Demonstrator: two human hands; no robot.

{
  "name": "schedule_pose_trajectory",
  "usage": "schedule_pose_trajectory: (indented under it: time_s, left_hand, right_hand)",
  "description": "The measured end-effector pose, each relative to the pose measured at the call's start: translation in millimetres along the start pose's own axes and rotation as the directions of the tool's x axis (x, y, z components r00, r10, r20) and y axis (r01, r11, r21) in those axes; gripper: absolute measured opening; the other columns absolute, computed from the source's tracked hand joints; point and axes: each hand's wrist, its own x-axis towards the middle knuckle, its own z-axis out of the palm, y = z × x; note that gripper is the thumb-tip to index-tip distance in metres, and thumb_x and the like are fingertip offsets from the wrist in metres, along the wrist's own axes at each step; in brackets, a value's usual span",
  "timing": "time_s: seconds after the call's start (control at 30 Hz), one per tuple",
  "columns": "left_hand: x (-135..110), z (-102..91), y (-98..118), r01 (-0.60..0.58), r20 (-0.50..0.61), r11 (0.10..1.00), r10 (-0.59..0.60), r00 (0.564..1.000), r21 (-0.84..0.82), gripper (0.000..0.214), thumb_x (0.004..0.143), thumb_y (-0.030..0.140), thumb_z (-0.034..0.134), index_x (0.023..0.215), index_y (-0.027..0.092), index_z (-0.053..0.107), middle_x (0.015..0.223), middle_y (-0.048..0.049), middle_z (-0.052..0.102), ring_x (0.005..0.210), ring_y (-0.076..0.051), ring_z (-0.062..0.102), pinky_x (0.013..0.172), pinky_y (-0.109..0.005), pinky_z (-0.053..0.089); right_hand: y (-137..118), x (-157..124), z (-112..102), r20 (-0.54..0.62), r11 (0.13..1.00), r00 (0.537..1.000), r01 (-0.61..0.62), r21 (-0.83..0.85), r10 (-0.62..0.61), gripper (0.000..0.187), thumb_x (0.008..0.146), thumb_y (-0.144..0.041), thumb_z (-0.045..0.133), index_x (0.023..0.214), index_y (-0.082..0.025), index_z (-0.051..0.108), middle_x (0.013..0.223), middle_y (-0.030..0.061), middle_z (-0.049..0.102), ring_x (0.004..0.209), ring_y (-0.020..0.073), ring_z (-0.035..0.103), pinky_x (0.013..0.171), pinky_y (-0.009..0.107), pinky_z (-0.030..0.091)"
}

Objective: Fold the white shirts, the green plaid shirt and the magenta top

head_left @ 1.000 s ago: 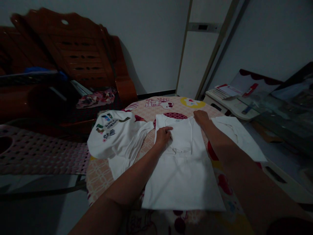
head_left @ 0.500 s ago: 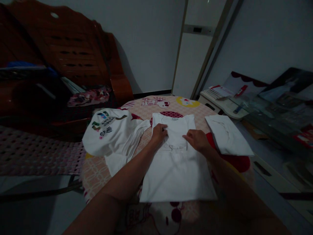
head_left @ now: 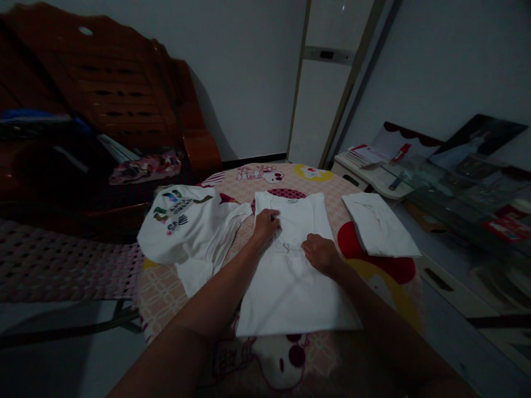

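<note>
A plain white T-shirt (head_left: 290,287) lies flat in the middle of a round table (head_left: 390,287) with a cartoon-patterned cloth. My left hand (head_left: 266,223) rests on the shirt's upper left part, fingers curled and pinching the fabric. My right hand (head_left: 318,253) presses on the shirt's middle, just right of the left hand, fingers bent down onto the cloth. A folded white shirt (head_left: 379,225) lies to the right. A pile of white shirts (head_left: 188,229), the top one printed with coloured logos, lies to the left.
A dark wooden bench (head_left: 124,94) with a floral cloth (head_left: 143,167) stands behind the table at the left. A low white cabinet (head_left: 373,177) with papers and a glass-topped surface (head_left: 464,193) line the right side. A pink lattice seat (head_left: 62,260) sits at the left.
My right hand has come back from the shirt's far right shoulder to its middle, near the left hand. The left hand has stayed on the upper left part.
</note>
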Motion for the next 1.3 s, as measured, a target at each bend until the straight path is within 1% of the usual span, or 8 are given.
schedule_pose_trajectory:
  time_s: [0.4, 0.53, 0.63, 0.77, 0.9, 1.0, 1.13, 1.3]
  left_hand:
    - [2.1, -0.1, -6.7, -0.086, 0.034, 0.976, 0.081, 0.996, 0.199, 0.036, 0.075, 0.006, 0.063, 0.107, 0.017, 0.073, 0.111, -0.0097, 0.071, 0.096, -0.020, 0.068, 0.097, -0.038, 0.052]
    - [4.8, -17.3, 2.9, -0.140, 0.068, 0.960, 0.127, 0.990, 0.241, 0.045, 0.074, 0.006, 0.064, 0.117, 0.018, 0.069, 0.132, -0.0126, 0.064, 0.093, -0.017, 0.069, 0.090, -0.033, 0.056]
    - [0.8, -38.5, 21.1, -0.191, 0.151, 0.942, 0.154, 0.977, 0.278, 0.030, 0.078, 0.011, 0.062, 0.106, 0.016, 0.073, 0.114, -0.0090, 0.072, 0.087, -0.017, 0.070, 0.082, -0.028, 0.054]
    - [-22.4, -59.5, 47.2, -0.294, 0.516, 0.901, 0.095, 0.851, 0.318, 0.017, 0.085, 0.023, 0.059, 0.083, 0.015, 0.073, 0.073, -0.0017, 0.072, 0.068, -0.015, 0.066, 0.065, -0.023, 0.046]
    - [-54.6, -66.6, 54.4, -0.477, 0.721, 0.789, 0.064, 0.690, 0.387, 0.013, 0.082, 0.022, 0.062, 0.083, 0.017, 0.073, 0.077, -0.0013, 0.073, 0.071, -0.015, 0.065, 0.065, -0.023, 0.040]
    - [-71.0, -68.2, 49.6, -0.538, 0.724, 0.687, 0.025, 0.690, 0.488, 0.020, 0.079, 0.032, 0.070, 0.095, 0.019, 0.072, 0.090, -0.0032, 0.074, 0.081, -0.019, 0.067, 0.067, -0.025, 0.040]
    - [-78.6, -66.4, 44.5, -0.539, 0.707, 0.636, -0.015, 0.707, 0.553, 0.034, 0.076, 0.038, 0.076, 0.105, 0.021, 0.068, 0.103, -0.0043, 0.074, 0.092, -0.022, 0.067, 0.073, -0.027, 0.043]
    - [-78.8, -59.6, 44.0, -0.529, 0.711, 0.618, -0.070, 0.700, 0.582, 0.034, 0.076, 0.035, 0.075, 0.107, 0.023, 0.069, 0.102, -0.0045, 0.075, 0.096, -0.025, 0.069, 0.074, -0.029, 0.044]
  right_hand:
    - [-3.8, 3.2, 0.8, -0.044, 0.993, 0.996, 0.082, 0.087, -0.078, 0.018, 0.094, -0.019, 0.053, 0.088, -0.018, 0.070, 0.096, 0.0091, 0.067, 0.093, 0.0209, 0.059, 0.076, 0.028, 0.043]
    - [17.1, -1.3, 4.4, -0.119, 0.952, 0.993, 0.042, 0.304, -0.006, 0.018, 0.094, -0.018, 0.054, 0.095, -0.018, 0.072, 0.092, 0.0069, 0.070, 0.082, 0.0170, 0.063, 0.074, 0.027, 0.045]
    - [36.3, -11.0, 5.4, -0.153, 0.929, 0.988, 0.046, 0.368, 0.012, 0.013, 0.093, -0.021, 0.059, 0.092, -0.017, 0.072, 0.088, 0.0068, 0.070, 0.076, 0.0163, 0.063, 0.071, 0.028, 0.046]
    - [43.2, -24.5, 12.4, -0.201, 0.936, 0.976, 0.152, 0.316, -0.090, 0.015, 0.089, -0.030, 0.069, 0.095, -0.016, 0.071, 0.087, 0.0077, 0.070, 0.079, 0.0192, 0.064, 0.074, 0.031, 0.047]
    - [35.8, -31.2, 20.6, -0.234, 0.947, 0.962, 0.199, 0.252, -0.140, 0.026, 0.086, -0.039, 0.075, 0.097, -0.016, 0.067, 0.091, 0.0098, 0.068, 0.086, 0.0223, 0.063, 0.078, 0.033, 0.048]
    - [30.1, -30.2, 19.9, -0.168, 0.962, 0.980, 0.148, 0.230, -0.110, 0.032, 0.082, -0.044, 0.079, 0.093, -0.017, 0.065, 0.091, 0.0094, 0.067, 0.086, 0.0223, 0.062, 0.080, 0.033, 0.046]
    - [22.1, -20.0, 4.0, 0.063, 0.975, 0.998, 0.018, 0.220, -0.032, 0.037, 0.077, -0.047, 0.083, 0.091, -0.018, 0.064, 0.090, 0.0066, 0.068, 0.086, 0.0211, 0.062, 0.079, 0.030, 0.042]
    - [11.2, -6.9, -20.1, 0.301, 0.971, 0.950, -0.146, 0.187, 0.085, 0.032, 0.075, -0.045, 0.084, 0.083, -0.020, 0.065, 0.088, 0.0049, 0.068, 0.083, 0.0198, 0.060, 0.068, 0.028, 0.035]
